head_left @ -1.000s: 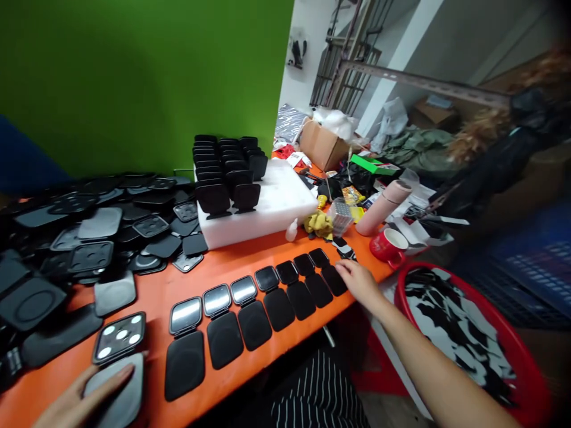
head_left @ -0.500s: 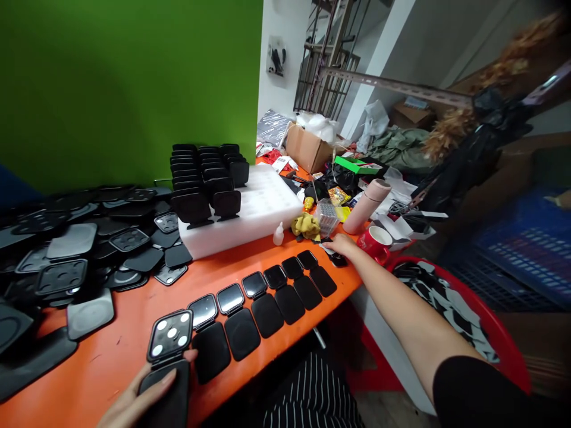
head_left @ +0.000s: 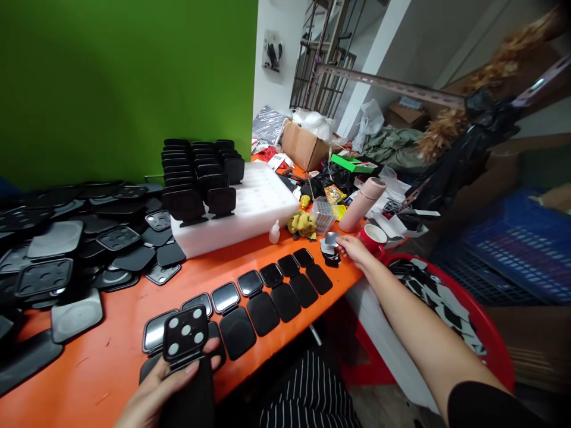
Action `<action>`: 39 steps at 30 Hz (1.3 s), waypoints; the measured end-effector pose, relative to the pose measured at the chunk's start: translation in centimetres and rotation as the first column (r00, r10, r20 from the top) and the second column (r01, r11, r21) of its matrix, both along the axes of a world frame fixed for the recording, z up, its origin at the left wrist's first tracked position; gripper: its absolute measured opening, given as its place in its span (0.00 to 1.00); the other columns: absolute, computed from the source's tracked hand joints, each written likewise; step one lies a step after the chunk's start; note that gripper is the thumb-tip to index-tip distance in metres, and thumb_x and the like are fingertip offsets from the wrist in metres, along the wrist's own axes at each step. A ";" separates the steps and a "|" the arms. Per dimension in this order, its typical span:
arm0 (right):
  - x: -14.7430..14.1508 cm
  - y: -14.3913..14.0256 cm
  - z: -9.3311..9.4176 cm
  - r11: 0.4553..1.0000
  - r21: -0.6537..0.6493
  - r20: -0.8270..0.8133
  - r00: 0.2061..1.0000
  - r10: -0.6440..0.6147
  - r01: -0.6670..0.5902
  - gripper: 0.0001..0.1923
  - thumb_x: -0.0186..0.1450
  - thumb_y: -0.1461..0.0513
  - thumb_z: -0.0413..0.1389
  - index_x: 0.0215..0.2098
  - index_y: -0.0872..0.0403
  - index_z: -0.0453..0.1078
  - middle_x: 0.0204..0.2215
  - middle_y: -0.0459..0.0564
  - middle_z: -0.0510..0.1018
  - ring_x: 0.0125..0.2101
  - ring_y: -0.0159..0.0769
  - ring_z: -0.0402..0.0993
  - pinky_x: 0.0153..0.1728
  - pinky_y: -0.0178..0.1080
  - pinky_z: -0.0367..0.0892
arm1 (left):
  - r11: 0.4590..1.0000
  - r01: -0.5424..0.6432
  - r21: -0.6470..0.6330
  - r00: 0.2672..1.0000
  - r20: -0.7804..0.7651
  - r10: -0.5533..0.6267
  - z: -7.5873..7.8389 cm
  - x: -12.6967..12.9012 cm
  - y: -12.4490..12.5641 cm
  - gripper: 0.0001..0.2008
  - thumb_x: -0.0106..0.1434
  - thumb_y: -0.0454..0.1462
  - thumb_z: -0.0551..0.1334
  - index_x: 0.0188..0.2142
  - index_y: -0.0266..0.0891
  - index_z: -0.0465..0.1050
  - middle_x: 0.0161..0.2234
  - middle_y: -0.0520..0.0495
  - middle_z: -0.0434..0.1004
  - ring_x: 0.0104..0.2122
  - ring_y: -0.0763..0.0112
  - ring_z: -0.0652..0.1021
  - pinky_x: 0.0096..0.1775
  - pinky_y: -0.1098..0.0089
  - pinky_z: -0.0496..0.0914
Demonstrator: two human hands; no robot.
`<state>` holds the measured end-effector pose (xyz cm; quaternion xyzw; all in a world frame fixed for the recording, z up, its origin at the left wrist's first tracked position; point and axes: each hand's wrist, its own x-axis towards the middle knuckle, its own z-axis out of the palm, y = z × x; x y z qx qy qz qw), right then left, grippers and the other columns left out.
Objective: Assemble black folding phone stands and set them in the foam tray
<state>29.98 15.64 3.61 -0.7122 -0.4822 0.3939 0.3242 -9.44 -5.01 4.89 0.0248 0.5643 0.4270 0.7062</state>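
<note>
A: Starting far left, a heap of black plates (head_left: 66,249) covers that end of the desk (head_left: 116,351), loosely overlapped, likely just tipped out there.

B: And the left hand (head_left: 154,389)?

A: Closed around a hinged case (head_left: 185,351), thumb across the lower flap, the upper flap tilted up so its four white dots face the camera. It sits at the near edge, overlapping the first piece in the row of cases (head_left: 250,297).

B: That row looks deliberate.

A: It does: opened flat, side by side, running diagonally along the front edge, probably so each can be reached in turn. Behind it, a white foam block (head_left: 254,208) carries upright black stands (head_left: 196,172).

B: Right side?

A: The right hand (head_left: 354,249) reaches to the row's far end, fingertips pinching a small grey piece (head_left: 331,239) above a little stack, just beside the red mug (head_left: 372,236).

B: Room to move?

A: Bare orange between heap and row; the right end is crowded, and a red basin (head_left: 491,351) sits below the desk edge.
</note>
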 end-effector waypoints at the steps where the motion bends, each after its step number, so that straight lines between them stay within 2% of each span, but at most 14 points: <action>1: -1.1 -0.8 0.3 0.999 0.009 -0.047 0.998 0.033 -0.033 0.15 0.58 0.53 0.52 0.23 0.56 0.59 0.15 0.40 0.62 0.15 0.23 0.57 0.16 0.29 0.53 | 1.000 0.008 0.016 1.000 -0.007 -0.008 0.2 0.6 0.2 0.25 0.43 0.35 0.69 0.43 0.40 0.71 0.43 0.44 0.75 0.45 0.55 0.73 0.35 0.69 0.74; 5: -8.1 -5.3 1.0 0.973 0.015 -0.245 0.943 0.225 -0.228 0.16 0.55 0.51 0.56 0.26 0.55 0.61 0.17 0.41 0.66 0.17 0.24 0.60 0.19 0.29 0.56 | 0.992 0.059 0.113 0.998 0.015 -0.061 0.6 2.9 0.9 0.18 0.48 0.34 0.67 0.40 0.38 0.70 0.39 0.44 0.77 0.43 0.58 0.75 0.36 0.69 0.72; 7: -12.2 -7.9 1.2 0.933 0.035 -0.426 0.839 0.337 -0.357 0.15 0.55 0.52 0.56 0.27 0.55 0.61 0.17 0.40 0.66 0.17 0.24 0.60 0.19 0.28 0.56 | 0.978 0.062 0.199 0.997 0.034 -0.070 0.4 3.7 1.1 0.16 0.51 0.34 0.65 0.40 0.37 0.68 0.39 0.44 0.76 0.42 0.59 0.75 0.39 0.67 0.71; 9: -15.9 -10.1 1.4 0.901 0.030 -0.536 0.754 0.380 -0.433 0.15 0.56 0.52 0.56 0.27 0.55 0.60 0.17 0.40 0.67 0.16 0.24 0.60 0.19 0.29 0.57 | 0.964 0.050 0.261 0.998 0.020 -0.057 0.1 4.3 1.2 0.16 0.51 0.33 0.64 0.41 0.37 0.66 0.38 0.44 0.76 0.41 0.60 0.76 0.42 0.66 0.69; 11: -18.8 -11.6 1.5 0.869 0.042 -0.585 0.693 0.422 -0.494 0.15 0.56 0.53 0.56 0.26 0.55 0.60 0.17 0.41 0.67 0.17 0.24 0.61 0.20 0.29 0.59 | 0.958 0.040 0.283 0.999 -0.004 -0.040 0.0 4.6 1.1 0.17 0.51 0.32 0.64 0.41 0.38 0.65 0.37 0.44 0.76 0.40 0.60 0.76 0.43 0.64 0.68; 14: -21.2 -12.7 1.4 0.821 0.065 -0.636 0.611 0.471 -0.567 0.15 0.56 0.53 0.56 0.25 0.55 0.59 0.17 0.40 0.66 0.19 0.26 0.64 0.22 0.31 0.63 | 0.953 0.042 0.302 0.998 -0.048 -0.029 0.0 4.8 0.8 0.20 0.50 0.32 0.64 0.44 0.39 0.63 0.35 0.45 0.76 0.38 0.60 0.77 0.42 0.62 0.68; 16: -22.0 -13.0 1.2 0.795 0.048 -0.652 0.584 0.483 -0.604 0.15 0.56 0.52 0.56 0.25 0.55 0.59 0.17 0.40 0.66 0.18 0.26 0.65 0.21 0.32 0.64 | 0.947 0.062 0.315 0.995 -0.089 -0.036 0.1 4.7 0.7 0.22 0.50 0.32 0.64 0.45 0.39 0.62 0.35 0.45 0.76 0.37 0.62 0.77 0.42 0.63 0.68; 19: -22.4 -13.1 0.9 0.774 0.020 -0.628 0.594 0.502 -0.633 0.16 0.57 0.51 0.55 0.26 0.55 0.59 0.16 0.40 0.66 0.16 0.25 0.63 0.19 0.31 0.63 | 0.944 0.085 0.319 0.991 -0.121 -0.049 0.1 4.6 0.5 0.23 0.49 0.32 0.64 0.45 0.39 0.62 0.34 0.46 0.76 0.35 0.64 0.77 0.40 0.65 0.68; 28: -22.9 -13.8 0.7 0.798 0.033 -0.555 0.653 0.515 -0.601 0.13 0.59 0.53 0.52 0.28 0.55 0.60 0.16 0.39 0.64 0.14 0.24 0.61 0.17 0.29 0.60 | 0.949 0.091 0.301 0.991 -0.122 -0.057 0.0 4.6 0.3 0.26 0.48 0.33 0.65 0.47 0.40 0.61 0.33 0.47 0.75 0.32 0.64 0.77 0.35 0.68 0.69; 34: -22.3 -13.5 0.8 0.753 0.032 -0.509 0.638 0.578 -0.657 0.14 0.60 0.53 0.51 0.26 0.54 0.59 0.16 0.40 0.66 0.14 0.26 0.63 0.17 0.30 0.61 | 0.947 0.104 0.303 0.993 -0.086 -0.082 -0.4 4.5 0.2 0.29 0.47 0.33 0.65 0.48 0.39 0.58 0.33 0.46 0.76 0.33 0.62 0.78 0.37 0.65 0.70; 39: -22.5 -13.6 0.9 0.766 0.020 -0.537 0.639 0.550 -0.643 0.14 0.59 0.52 0.52 0.26 0.54 0.59 0.16 0.41 0.65 0.16 0.26 0.63 0.18 0.31 0.64 | 0.937 0.083 0.340 0.988 -0.148 -0.034 -0.8 4.7 0.1 0.31 0.46 0.33 0.66 0.50 0.37 0.57 0.36 0.44 0.75 0.37 0.58 0.77 0.40 0.61 0.69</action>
